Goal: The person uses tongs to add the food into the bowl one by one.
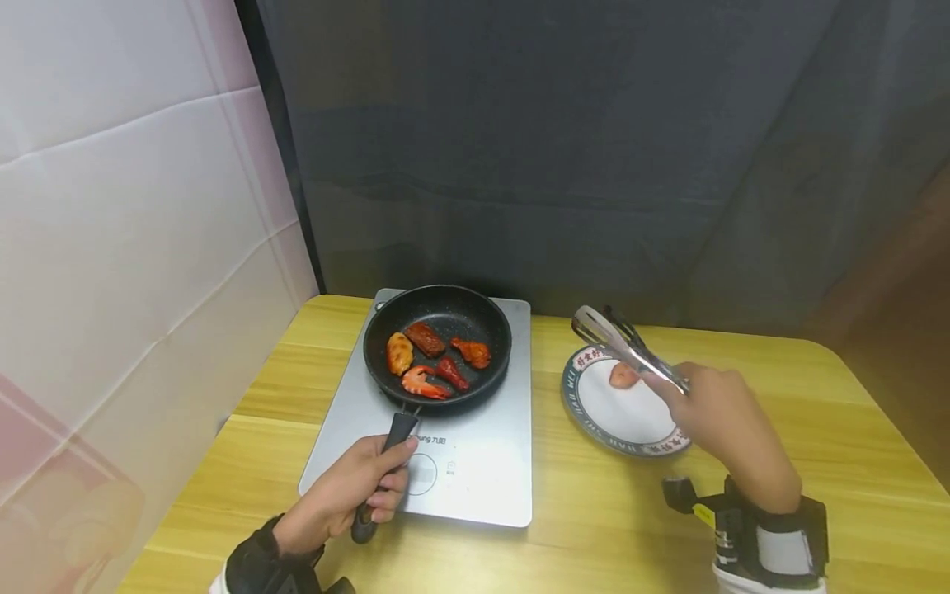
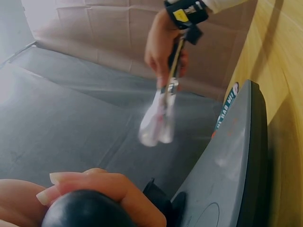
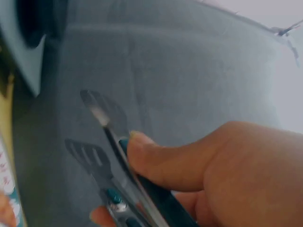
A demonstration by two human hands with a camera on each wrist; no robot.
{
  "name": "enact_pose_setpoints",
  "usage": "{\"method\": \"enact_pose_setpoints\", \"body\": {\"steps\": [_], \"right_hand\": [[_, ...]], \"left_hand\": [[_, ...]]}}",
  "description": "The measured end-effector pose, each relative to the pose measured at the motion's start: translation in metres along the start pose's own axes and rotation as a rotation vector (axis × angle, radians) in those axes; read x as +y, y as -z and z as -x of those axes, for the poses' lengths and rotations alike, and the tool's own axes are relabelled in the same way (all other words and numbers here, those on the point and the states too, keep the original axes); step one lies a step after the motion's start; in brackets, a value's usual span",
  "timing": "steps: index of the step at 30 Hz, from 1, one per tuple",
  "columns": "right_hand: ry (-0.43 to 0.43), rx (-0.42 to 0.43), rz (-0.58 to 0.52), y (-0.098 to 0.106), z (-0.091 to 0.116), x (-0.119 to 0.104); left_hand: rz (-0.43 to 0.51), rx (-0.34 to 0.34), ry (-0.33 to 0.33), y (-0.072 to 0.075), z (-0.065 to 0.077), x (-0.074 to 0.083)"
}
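Note:
My left hand point(image 1: 364, 487) grips the black handle point(image 1: 401, 429) of a frying pan point(image 1: 463, 309). In the pan lie a shrimp point(image 1: 417, 382), a drumstick point(image 1: 451, 373), a dark brown slab of meat point(image 1: 425, 338), an orange-brown wing-like piece point(image 1: 399, 353) and a reddish chicken piece point(image 1: 475, 353). With my right hand point(image 1: 720, 412) I hold metal tongs point(image 1: 631, 351) above a plate point(image 1: 631, 417). A small pinkish-orange food piece point(image 1: 623, 375) lies on that plate, below the tongs. The right wrist view shows the thumb point(image 3: 165, 161) along the tongs, their slotted ends apart with nothing between them.
The pan stands on a silver induction cooker point(image 1: 490, 487) on a wooden table point(image 1: 594, 536). A dark grey cloth point(image 1: 557, 165) hangs behind the table, and a pale panel point(image 1: 148, 247) stands along the left.

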State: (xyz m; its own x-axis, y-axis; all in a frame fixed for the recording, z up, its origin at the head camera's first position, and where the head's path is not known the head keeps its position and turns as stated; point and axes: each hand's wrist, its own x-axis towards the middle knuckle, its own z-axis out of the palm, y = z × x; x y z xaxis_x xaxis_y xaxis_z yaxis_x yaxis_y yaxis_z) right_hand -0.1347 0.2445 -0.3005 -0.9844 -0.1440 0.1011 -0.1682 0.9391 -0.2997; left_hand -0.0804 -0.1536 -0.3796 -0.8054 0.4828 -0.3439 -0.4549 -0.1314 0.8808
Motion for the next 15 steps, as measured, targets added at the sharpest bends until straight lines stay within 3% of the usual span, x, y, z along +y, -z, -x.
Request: {"method": "enact_pose_setpoints", "body": {"steps": [4, 10, 15], "right_hand": [[-0.053, -0.026, -0.011, -0.009, 0.003, 0.019], [-0.156, -0.132, -0.066, -0.017, 0.010, 0.040], [-0.235, -0.193, -0.037, -0.018, 0.012, 0.050]], "left_hand": [[-0.006, 0.009, 0.004, 0.001, -0.001, 0.000], [-0.009, 0.012, 0.016, 0.000, -0.001, 0.000], [-0.019, 0.012, 0.015, 0.000, -0.001, -0.001]]}}
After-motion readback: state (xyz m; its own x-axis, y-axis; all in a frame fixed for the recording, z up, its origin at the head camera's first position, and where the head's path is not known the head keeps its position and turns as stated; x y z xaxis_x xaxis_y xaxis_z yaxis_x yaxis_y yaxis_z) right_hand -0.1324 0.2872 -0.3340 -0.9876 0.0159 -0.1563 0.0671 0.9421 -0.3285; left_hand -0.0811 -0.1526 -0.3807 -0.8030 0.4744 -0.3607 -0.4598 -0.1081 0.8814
